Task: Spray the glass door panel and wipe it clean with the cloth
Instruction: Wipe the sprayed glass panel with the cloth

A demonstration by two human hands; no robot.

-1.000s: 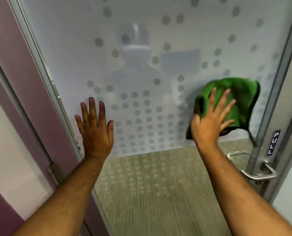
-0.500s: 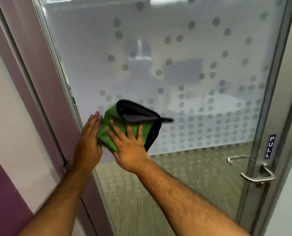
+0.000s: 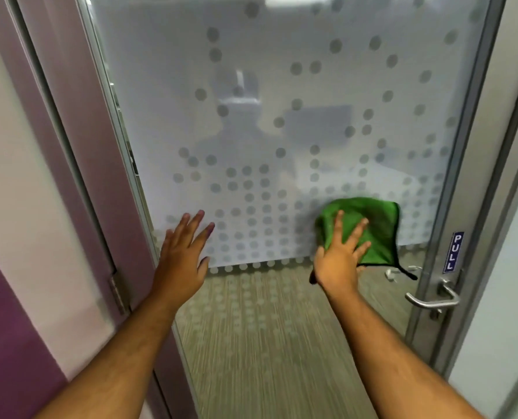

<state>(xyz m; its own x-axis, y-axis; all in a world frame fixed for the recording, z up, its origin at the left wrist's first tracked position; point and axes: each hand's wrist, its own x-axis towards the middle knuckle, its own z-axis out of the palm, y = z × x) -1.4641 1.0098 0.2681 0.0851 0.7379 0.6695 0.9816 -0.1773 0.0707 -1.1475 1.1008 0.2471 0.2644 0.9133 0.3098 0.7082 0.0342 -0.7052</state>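
Right hand point(image 3: 339, 261): fingers spread, pressing green cloth point(image 3: 369, 228) flat on glass point(image 3: 251, 116), right. Left hand point(image 3: 182, 255): spread wide, empty, left.

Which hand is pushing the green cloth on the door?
The right hand, fingers spread, presses the green cloth flat against the glass door panel near the handle. The left hand is bare, with nothing under it.

two hands point(image 3: 181, 257), one green cloth point(image 3: 372, 228), one glass door panel point(image 3: 267, 122), one door handle point(image 3: 431, 299), one pull sign point(image 3: 453, 252)
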